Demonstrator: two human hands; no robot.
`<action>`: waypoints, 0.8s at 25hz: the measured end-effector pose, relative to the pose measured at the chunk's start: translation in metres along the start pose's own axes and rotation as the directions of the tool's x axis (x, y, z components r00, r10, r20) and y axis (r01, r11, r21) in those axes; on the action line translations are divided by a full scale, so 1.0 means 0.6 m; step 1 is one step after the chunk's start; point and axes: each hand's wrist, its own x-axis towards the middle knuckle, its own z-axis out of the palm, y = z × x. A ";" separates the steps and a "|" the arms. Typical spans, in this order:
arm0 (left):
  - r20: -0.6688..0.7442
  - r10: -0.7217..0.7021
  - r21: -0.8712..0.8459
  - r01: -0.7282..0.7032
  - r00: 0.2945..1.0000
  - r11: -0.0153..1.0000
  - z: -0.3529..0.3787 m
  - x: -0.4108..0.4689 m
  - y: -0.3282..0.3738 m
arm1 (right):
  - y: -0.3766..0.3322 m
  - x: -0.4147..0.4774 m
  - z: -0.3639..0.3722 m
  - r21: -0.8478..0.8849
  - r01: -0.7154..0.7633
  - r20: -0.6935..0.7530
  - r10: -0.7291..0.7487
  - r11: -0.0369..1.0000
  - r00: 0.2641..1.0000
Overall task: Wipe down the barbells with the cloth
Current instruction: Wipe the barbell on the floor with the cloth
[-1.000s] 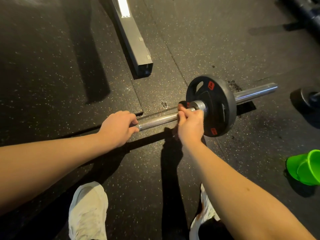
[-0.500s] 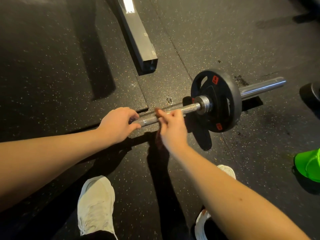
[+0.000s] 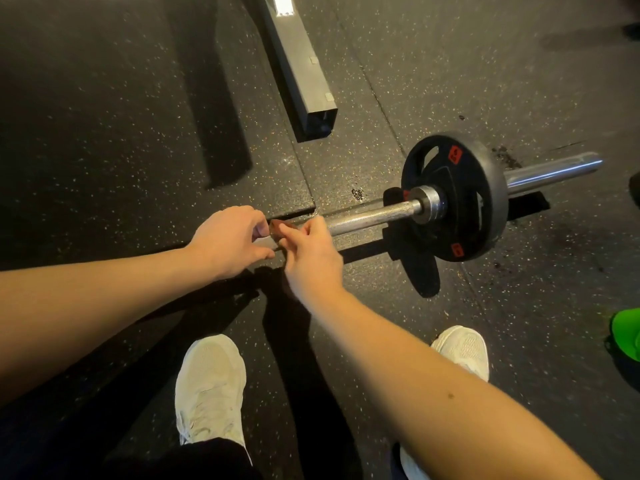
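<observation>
**Both hands meet on the barbell shaft, a small brown thing between the fingertips**

I see the barbell lying across the black speckled rubber floor, its knurled steel shaft running from my hands up and right to a black weight plate with red labels. The plate stands on edge on the floor, and the smooth chrome sleeve sticks out past it on the far side.

My left hand sits on the shaft with the fingers curled in and the thumb underneath; I cannot tell how firmly it clasps the bar, since the knuckles hide the contact. My right hand is just beside it, almost touching, fingers bent toward the left hand. Between the two sets of fingertips is a small brownish object, pinched at the bar. It is too small and shaded for me to say whether it is the cloth, or which hand really has it.

Beyond the hands, a grey square metal beam lies on the floor, its open end pointing toward the bar but well apart from it. A bright green object is cut off by the right edge. Two white shoes stand on the floor below my forearms, one under each arm.
</observation>
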 end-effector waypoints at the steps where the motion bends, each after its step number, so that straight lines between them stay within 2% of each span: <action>1: 0.008 0.011 0.005 -0.011 1.000 1.000 -0.001 -0.002 -0.002 | 0.023 0.007 -0.020 -0.010 0.001 -0.014 -0.001 1.000 1.000; 2: 0.015 0.022 0.011 -0.022 1.000 1.000 -0.001 -0.003 -0.003 | 0.052 0.014 -0.042 -0.003 -0.029 -0.051 0.029 1.000 0.998; 4: 0.017 0.037 0.021 -0.038 0.999 0.999 -0.001 -0.003 -0.003 | 0.116 0.030 -0.089 0.059 -0.171 -0.191 0.180 0.983 0.965; 7: 0.006 0.039 0.023 -0.040 0.999 0.999 0.002 0.003 -0.001 | 0.180 0.059 -0.129 0.234 -0.424 -0.376 0.483 0.875 0.791; 9: -0.006 0.050 0.034 -0.050 0.999 0.998 0.004 0.009 0.004 | 0.163 0.063 -0.115 0.360 -0.440 -0.406 0.563 0.822 0.720; 10: -0.008 0.059 0.035 -0.058 0.998 0.998 0.006 0.013 0.010 | 0.138 0.054 -0.096 0.427 -0.403 -0.392 0.567 0.810 0.724; 12: -0.011 0.072 0.046 -0.071 0.997 0.996 0.010 0.022 0.024 | 0.084 0.018 -0.044 0.479 -0.277 -0.333 0.465 0.833 0.821; 14: -0.007 0.064 0.065 -0.063 0.998 0.996 0.013 0.028 0.036 | 0.048 -0.023 -0.010 0.368 -0.109 -0.212 0.197 0.924 0.957; 16: -0.003 0.050 0.067 -0.050 0.999 0.997 0.013 0.031 0.040 | 0.070 -0.021 -0.018 0.250 -0.004 -0.147 0.042 0.968 0.988; 18: 0.007 0.064 0.072 -0.064 0.998 0.995 0.015 0.032 0.040 | 0.122 0.008 -0.054 0.183 -0.039 -0.172 0.071 0.982 0.983; 20: -0.005 0.080 0.085 -0.079 0.997 0.993 0.019 0.034 0.041 | 0.170 0.037 -0.098 0.180 -0.165 -0.261 0.209 0.970 0.942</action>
